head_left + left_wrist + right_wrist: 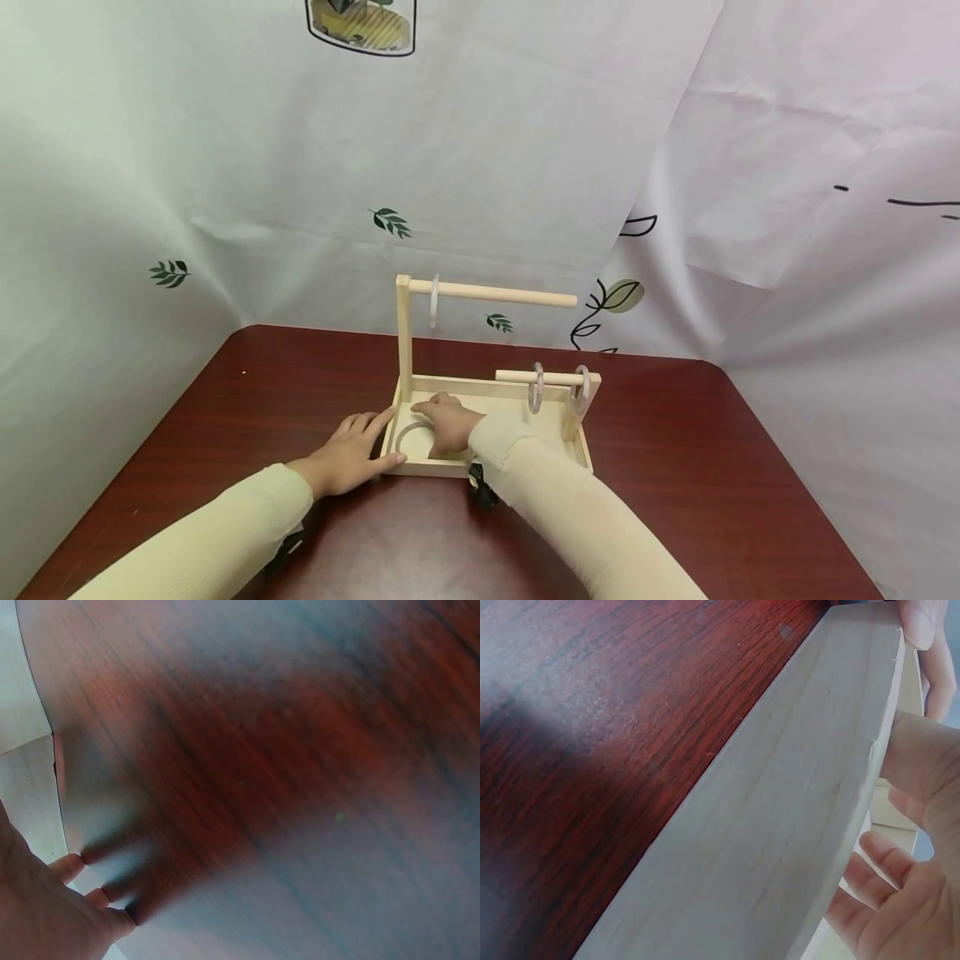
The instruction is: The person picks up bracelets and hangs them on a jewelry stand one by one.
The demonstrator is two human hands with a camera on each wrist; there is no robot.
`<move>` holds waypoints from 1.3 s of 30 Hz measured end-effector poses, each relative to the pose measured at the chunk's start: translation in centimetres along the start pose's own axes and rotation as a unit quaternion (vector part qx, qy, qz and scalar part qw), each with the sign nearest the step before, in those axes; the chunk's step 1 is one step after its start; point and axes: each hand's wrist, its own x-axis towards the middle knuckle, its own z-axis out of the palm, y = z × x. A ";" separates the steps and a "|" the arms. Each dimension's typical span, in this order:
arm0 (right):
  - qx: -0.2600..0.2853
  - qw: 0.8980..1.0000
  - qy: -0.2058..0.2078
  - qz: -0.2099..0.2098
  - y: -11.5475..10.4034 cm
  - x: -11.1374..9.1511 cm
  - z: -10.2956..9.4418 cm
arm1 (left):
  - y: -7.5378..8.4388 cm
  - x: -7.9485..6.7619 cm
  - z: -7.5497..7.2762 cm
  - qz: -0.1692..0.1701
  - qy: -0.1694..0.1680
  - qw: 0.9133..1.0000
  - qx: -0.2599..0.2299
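Observation:
A wooden stand has a shallow tray [450, 469] with a tall bar [510, 293] and a low bar [517, 377]. My left hand [348, 454] holds steady at the tray's left front corner, thumb on the front rim and straight fingers along the left side. Inside the tray, my right hand [450, 427] reaches down with thumb and fingers apart. A pale bangle [411, 427] lies flat there, partly hidden by that hand; whether the fingers touch it cannot be seen. The right wrist view shows the right hand's fingers [889, 892] loosely bent behind the front wall [780, 787].
One bangle [434, 302] hangs on the tall bar near its post. Two more, a middle bangle [536, 388] and an end bangle [581, 390], hang on the low bar. The dark red table [660, 500] meets a white printed cloth [525, 150] behind.

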 end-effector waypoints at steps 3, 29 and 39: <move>-0.011 1.000 0.000 -0.001 -0.1 0.1 0.0 | 0.0 0.0 0.0 0.001 0.002 1.000 0.001; -0.086 0.996 0.020 0.000 -0.5 0.8 0.8 | 0.0 -0.2 0.1 0.005 0.008 1.000 0.008; -0.091 0.995 0.027 -0.005 -0.2 1.0 0.8 | 0.0 -0.1 0.2 0.009 0.016 1.000 0.012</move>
